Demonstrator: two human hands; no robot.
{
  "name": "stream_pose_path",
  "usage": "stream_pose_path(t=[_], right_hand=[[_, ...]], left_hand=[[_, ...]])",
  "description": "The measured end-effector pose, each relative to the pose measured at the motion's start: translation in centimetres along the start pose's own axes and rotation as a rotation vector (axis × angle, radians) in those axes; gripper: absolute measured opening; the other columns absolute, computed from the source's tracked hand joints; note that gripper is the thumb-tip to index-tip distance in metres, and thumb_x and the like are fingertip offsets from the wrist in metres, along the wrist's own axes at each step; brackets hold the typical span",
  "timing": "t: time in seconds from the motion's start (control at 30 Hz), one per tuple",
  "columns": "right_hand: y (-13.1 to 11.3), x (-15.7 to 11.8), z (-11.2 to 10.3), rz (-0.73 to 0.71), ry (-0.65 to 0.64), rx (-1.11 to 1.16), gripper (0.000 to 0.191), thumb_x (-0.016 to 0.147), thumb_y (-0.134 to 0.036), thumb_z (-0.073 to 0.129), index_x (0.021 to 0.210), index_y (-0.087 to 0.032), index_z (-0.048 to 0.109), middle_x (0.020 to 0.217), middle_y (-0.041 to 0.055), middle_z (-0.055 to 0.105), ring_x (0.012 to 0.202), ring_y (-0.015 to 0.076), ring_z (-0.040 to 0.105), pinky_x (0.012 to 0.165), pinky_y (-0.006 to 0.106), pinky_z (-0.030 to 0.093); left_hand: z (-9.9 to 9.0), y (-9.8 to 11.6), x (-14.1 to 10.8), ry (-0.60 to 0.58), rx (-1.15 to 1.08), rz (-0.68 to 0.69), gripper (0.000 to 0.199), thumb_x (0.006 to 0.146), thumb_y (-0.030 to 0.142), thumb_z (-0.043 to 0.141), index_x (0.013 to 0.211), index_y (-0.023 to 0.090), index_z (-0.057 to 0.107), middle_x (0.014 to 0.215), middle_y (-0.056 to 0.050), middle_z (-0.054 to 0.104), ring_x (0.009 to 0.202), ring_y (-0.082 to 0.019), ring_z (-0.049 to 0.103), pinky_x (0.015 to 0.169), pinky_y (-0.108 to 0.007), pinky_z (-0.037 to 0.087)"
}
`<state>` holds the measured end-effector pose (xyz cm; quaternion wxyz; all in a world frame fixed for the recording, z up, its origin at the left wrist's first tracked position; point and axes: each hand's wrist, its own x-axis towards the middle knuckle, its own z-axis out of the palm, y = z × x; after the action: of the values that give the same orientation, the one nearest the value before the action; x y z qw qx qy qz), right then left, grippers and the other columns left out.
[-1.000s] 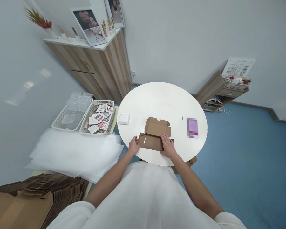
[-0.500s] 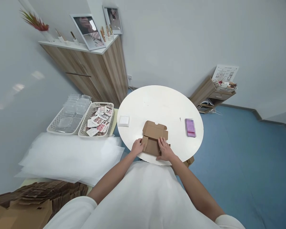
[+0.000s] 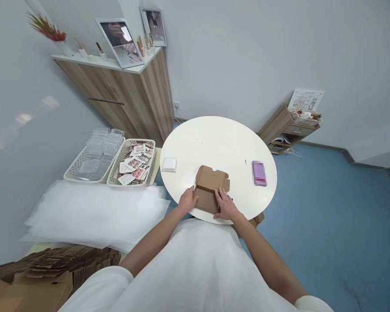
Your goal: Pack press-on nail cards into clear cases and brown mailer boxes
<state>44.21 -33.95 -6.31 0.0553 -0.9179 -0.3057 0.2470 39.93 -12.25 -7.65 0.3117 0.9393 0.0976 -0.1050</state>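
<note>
A brown cardboard box (image 3: 211, 180) lies with its lid folded back on the round white table (image 3: 214, 134), near the edge closest to me. My left hand (image 3: 187, 200) grips the box's left side wall, fingers pressed along it. On the right side of the box, my right hand (image 3: 226, 206) has its fingers spread over the side flap, thumb near the front edge. The inside bottom of the box shows between my hands. A small white square item (image 3: 169, 164) sits at the table's left, and a purple pack (image 3: 259, 173) at its right.
Left of the table are a basket of printed cards (image 3: 131, 183), a basket of clear plastic cases (image 3: 97, 178), white foam sheets (image 3: 97, 214) and stacked flat cardboard (image 3: 29, 290). More cardboard (image 3: 258, 219) shows below the table's right front edge.
The left side flap of the box, which lay outward before, now stands up under my left hand. The box has shifted very slightly right. My right hand stays in nearly the same place.
</note>
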Motion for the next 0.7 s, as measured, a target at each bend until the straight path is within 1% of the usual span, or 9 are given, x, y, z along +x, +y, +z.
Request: stream_pose_path(t=[0.1, 0.2, 0.27, 0.37, 0.43, 0.5, 0.57, 0.6, 0.7], right_hand=[[0.4, 0.2, 0.0, -0.022, 0.000, -0.013, 0.121, 0.053, -0.047, 0.071, 0.138, -0.020, -0.011, 0.146, 0.0135, 0.000, 0.134, 0.0286, -0.006, 0.103, 0.046, 0.013], [0.5, 0.4, -0.1, -0.038, -0.002, -0.021, 0.120, 0.053, -0.046, 0.072, 0.138, -0.021, -0.010, 0.147, 0.0131, -0.001, 0.134, 0.0288, -0.006, 0.103, 0.047, 0.012], [0.5, 0.4, -0.3, -0.052, -0.006, -0.017, 0.119, 0.053, -0.045, 0.072, 0.138, -0.022, -0.007, 0.147, 0.0122, -0.003, 0.134, 0.0289, -0.006, 0.103, 0.047, 0.012], [0.4, 0.1, -0.4, -0.046, 0.030, 0.034, 0.117, 0.052, -0.049, 0.071, 0.139, -0.024, -0.004, 0.147, 0.0101, -0.004, 0.134, 0.0288, -0.006, 0.104, 0.049, 0.008], [0.5, -0.5, -0.2, 0.039, 0.118, 0.125, 0.113, 0.055, -0.053, 0.068, 0.139, -0.024, -0.002, 0.147, 0.0093, -0.005, 0.134, 0.0290, -0.007, 0.104, 0.050, 0.007], [0.9, -1.3, 0.2, 0.202, 0.249, 0.284, 0.105, 0.061, -0.056, 0.061, 0.139, -0.022, 0.000, 0.147, 0.0102, -0.004, 0.134, 0.0286, -0.004, 0.104, 0.049, 0.012], [1.4, -2.1, 0.9, 0.390, 0.354, 0.505, 0.096, 0.068, -0.057, 0.053, 0.139, -0.018, 0.001, 0.146, 0.0132, 0.006, 0.134, 0.0275, 0.008, 0.102, 0.045, 0.022], [1.7, -2.4, 1.2, 0.470, 0.372, 0.626, 0.092, 0.071, -0.057, 0.048, 0.139, -0.016, 0.002, 0.145, 0.0150, 0.013, 0.132, 0.0270, 0.016, 0.100, 0.042, 0.028], [2.4, -3.2, 1.9, 0.581, 0.327, 0.899, 0.083, 0.075, -0.058, 0.042, 0.138, -0.012, 0.014, 0.136, 0.0170, 0.034, 0.122, 0.0253, 0.038, 0.089, 0.036, 0.042]], left_hand=[[-0.9, -0.4, -0.8, -0.085, -0.083, 0.102, 0.098, 0.064, 0.045, 0.063, 0.138, 0.019, 0.004, 0.131, -0.013, 0.035, 0.116, -0.027, 0.041, 0.091, -0.036, 0.036], [-1.4, -0.3, -0.8, -0.245, -0.047, 0.163, 0.121, 0.047, 0.041, 0.075, 0.138, 0.026, -0.003, 0.127, -0.011, 0.035, 0.110, -0.029, 0.046, 0.088, -0.036, 0.038], [-1.5, 0.0, -0.5, -0.288, 0.016, 0.128, 0.123, 0.045, 0.035, 0.077, 0.138, 0.027, -0.003, 0.122, -0.010, 0.038, 0.106, -0.029, 0.049, 0.085, -0.035, 0.040], [-1.1, 0.4, 0.0, -0.281, 0.083, 0.070, 0.120, 0.047, 0.032, 0.076, 0.138, 0.027, -0.003, 0.118, -0.010, 0.038, 0.101, -0.028, 0.052, 0.080, -0.033, 0.042], [-0.7, 0.6, 0.2, -0.272, 0.090, 0.063, 0.120, 0.047, 0.033, 0.076, 0.137, 0.027, -0.004, 0.117, -0.010, 0.038, 0.099, -0.027, 0.053, 0.077, -0.032, 0.042], [-0.4, 0.7, 0.2, -0.259, 0.093, 0.065, 0.121, 0.047, 0.035, 0.076, 0.137, 0.026, -0.005, 0.116, -0.011, 0.038, 0.097, -0.027, 0.054, 0.075, -0.031, 0.043], [0.0, 0.9, 0.2, -0.244, 0.108, 0.055, 0.122, 0.047, 0.037, 0.076, 0.137, 0.025, -0.005, 0.116, -0.011, 0.039, 0.096, -0.028, 0.055, 0.074, -0.031, 0.043], [0.1, 1.0, 0.2, -0.239, 0.116, 0.046, 0.121, 0.047, 0.037, 0.076, 0.137, 0.025, -0.004, 0.115, -0.011, 0.039, 0.095, -0.028, 0.055, 0.073, -0.031, 0.043], [0.4, 1.4, 0.2, -0.236, 0.123, 0.031, 0.121, 0.046, 0.038, 0.076, 0.137, 0.024, -0.003, 0.113, -0.012, 0.042, 0.093, -0.029, 0.056, 0.071, -0.032, 0.043]])
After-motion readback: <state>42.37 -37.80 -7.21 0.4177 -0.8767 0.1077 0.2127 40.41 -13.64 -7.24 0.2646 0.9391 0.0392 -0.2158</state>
